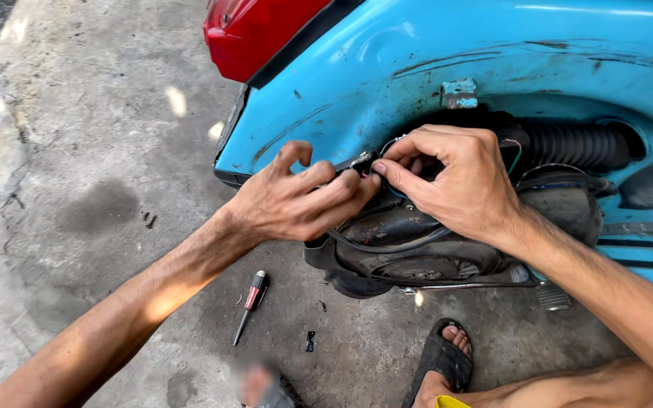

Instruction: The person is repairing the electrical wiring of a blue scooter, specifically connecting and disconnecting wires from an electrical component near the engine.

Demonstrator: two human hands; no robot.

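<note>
My left hand (296, 198) and my right hand (451, 181) meet at the open rear side of a blue scooter (447, 60). Both pinch a small metal connector (361, 160) with thin wires between thumb and fingertips. The connector sits just above the black engine cover (417, 245) inside the body opening. A black ribbed hose (576, 145) runs to the right behind my right hand. My fingers hide most of the wires.
A red-and-black screwdriver (251, 302) lies on the concrete ground (100, 151) below my left forearm. The red tail light (255, 30) is at the top. My foot in a black sandal (444, 359) rests at the bottom. A small black bit (310, 341) lies nearby.
</note>
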